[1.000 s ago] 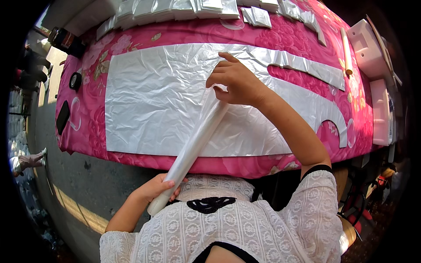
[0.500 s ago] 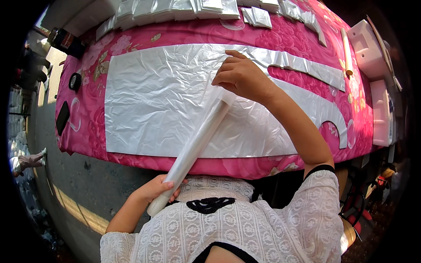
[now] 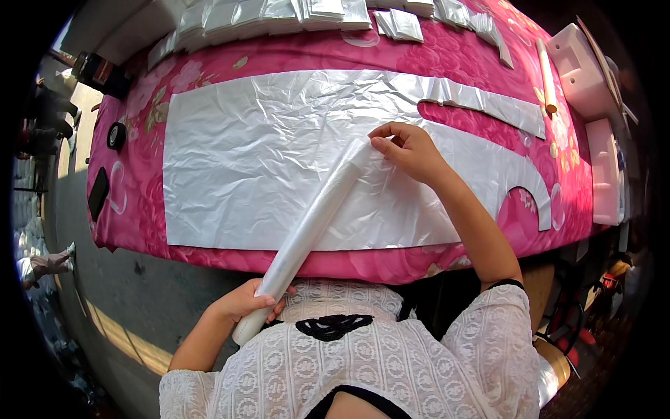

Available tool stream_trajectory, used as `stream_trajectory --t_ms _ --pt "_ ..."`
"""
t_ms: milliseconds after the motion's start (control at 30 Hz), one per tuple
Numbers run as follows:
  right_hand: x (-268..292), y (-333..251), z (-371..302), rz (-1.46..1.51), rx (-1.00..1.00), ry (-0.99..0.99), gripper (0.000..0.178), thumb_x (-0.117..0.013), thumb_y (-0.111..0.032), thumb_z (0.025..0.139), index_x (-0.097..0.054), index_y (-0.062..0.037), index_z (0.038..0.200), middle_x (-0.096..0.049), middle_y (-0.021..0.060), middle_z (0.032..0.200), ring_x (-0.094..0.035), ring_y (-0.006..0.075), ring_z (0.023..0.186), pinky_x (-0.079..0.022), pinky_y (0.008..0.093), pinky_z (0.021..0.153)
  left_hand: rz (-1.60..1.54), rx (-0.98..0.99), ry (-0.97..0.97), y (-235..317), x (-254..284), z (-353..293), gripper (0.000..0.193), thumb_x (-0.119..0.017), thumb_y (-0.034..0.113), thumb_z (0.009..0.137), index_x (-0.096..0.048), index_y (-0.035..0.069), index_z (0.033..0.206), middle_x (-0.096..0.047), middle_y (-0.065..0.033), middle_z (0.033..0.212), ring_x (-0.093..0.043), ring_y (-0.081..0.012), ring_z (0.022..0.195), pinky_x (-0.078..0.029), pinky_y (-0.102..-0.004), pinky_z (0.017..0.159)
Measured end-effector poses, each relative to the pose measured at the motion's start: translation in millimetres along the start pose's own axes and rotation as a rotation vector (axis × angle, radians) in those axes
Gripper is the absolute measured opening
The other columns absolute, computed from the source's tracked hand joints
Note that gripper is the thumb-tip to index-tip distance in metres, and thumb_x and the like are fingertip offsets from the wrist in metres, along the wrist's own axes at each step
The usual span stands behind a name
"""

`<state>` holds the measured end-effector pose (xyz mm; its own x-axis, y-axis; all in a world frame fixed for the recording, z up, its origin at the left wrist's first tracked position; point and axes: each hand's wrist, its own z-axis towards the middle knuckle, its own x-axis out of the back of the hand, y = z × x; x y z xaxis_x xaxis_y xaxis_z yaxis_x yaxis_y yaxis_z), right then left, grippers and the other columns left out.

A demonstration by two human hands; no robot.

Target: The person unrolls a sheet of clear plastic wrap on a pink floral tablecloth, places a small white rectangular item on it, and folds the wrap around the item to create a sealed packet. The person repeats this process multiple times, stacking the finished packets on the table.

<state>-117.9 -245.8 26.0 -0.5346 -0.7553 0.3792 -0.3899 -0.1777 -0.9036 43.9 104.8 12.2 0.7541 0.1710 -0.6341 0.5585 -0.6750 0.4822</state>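
"What's on the pink-draped table?"
"A silvery sheet, with a pale roll slanting across its near edge."
"And the fingers?"
"The left hand grips the roll's near end; the right hand pinches its far end, apparently by loose film."

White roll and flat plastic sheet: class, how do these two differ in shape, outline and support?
The white roll is a narrow tube, while the flat plastic sheet is spread wide.
The roll has straight sides; the sheet has curved cut-outs toward the right.
The left hand grips the roll, whereas the sheet lies on the pink tablecloth.
Both look whitish and shiny.
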Motion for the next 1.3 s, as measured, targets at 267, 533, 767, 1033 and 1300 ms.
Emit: stream_trajectory --t_ms 267,533,767,1033,1300 --pt "-7.7 -15.8 16.9 0.174 -0.228 -0.453 0.029 -0.064 -0.031 0.083 -0.064 -0.0022 0.083 -0.057 0.0019 0.067 -0.053 0.0089 0.06 -0.041 0.0225 0.053 0.03 0.007 -0.005 1.4 4.0 -1.4 0.06 -0.07 0.036 0.074 -0.05 -0.001 0.118 -0.056 -0.004 0.073 -0.054 -0.0102 0.059 -0.043 -0.0236 0.057" --pt "10.7 -4.1 21.1 0.143 -0.132 -0.201 0.022 -0.065 -0.023 0.084 -0.061 -0.0036 0.074 -0.053 -0.0022 0.063 -0.047 0.0053 0.056 -0.037 0.0205 0.052 0.058 0.034 0.049 4.3 2.9 -7.6 0.061 -0.072 0.036 0.073 -0.05 0.0 0.116 -0.059 -0.0057 0.078 -0.055 -0.0105 0.061 -0.046 -0.0242 0.061" --pt "129.0 43.3 43.2 0.031 -0.112 0.173 0.019 -0.061 -0.022 0.086 -0.064 -0.0035 0.086 -0.053 -0.0042 0.067 -0.043 0.0036 0.058 -0.034 0.0193 0.053 0.306 0.226 0.05 -18.9 62.3 -69.4 0.049 -0.075 0.018 0.072 -0.053 0.0 0.112 -0.064 -0.0059 0.092 -0.059 -0.011 0.08 -0.048 -0.0268 0.075" --pt "98.4 27.7 59.5 0.07 -0.071 0.053 0.02 -0.063 -0.021 0.086 -0.062 -0.0017 0.084 -0.054 -0.003 0.068 -0.047 0.0041 0.059 -0.038 0.0196 0.053 1.291 0.052 0.107 107.7 1.7 -34.8 0.046 -0.076 0.019 0.066 -0.059 0.004 0.106 -0.065 -0.0114 0.093 -0.062 -0.0238 0.086 -0.047 -0.0325 0.076" --pt "46.3 -11.9 89.8 -0.053 -0.006 -0.146 0.021 -0.062 -0.023 0.085 -0.063 -0.0025 0.08 -0.053 -0.0022 0.063 -0.046 0.0046 0.056 -0.038 0.0212 0.053 2.013 -0.951 0.485 151.2 -50.3 73.3 0.051 -0.072 0.02 0.066 -0.056 0.0 0.11 -0.058 -0.0152 0.106 -0.056 -0.0306 0.101 -0.043 -0.039 0.091"
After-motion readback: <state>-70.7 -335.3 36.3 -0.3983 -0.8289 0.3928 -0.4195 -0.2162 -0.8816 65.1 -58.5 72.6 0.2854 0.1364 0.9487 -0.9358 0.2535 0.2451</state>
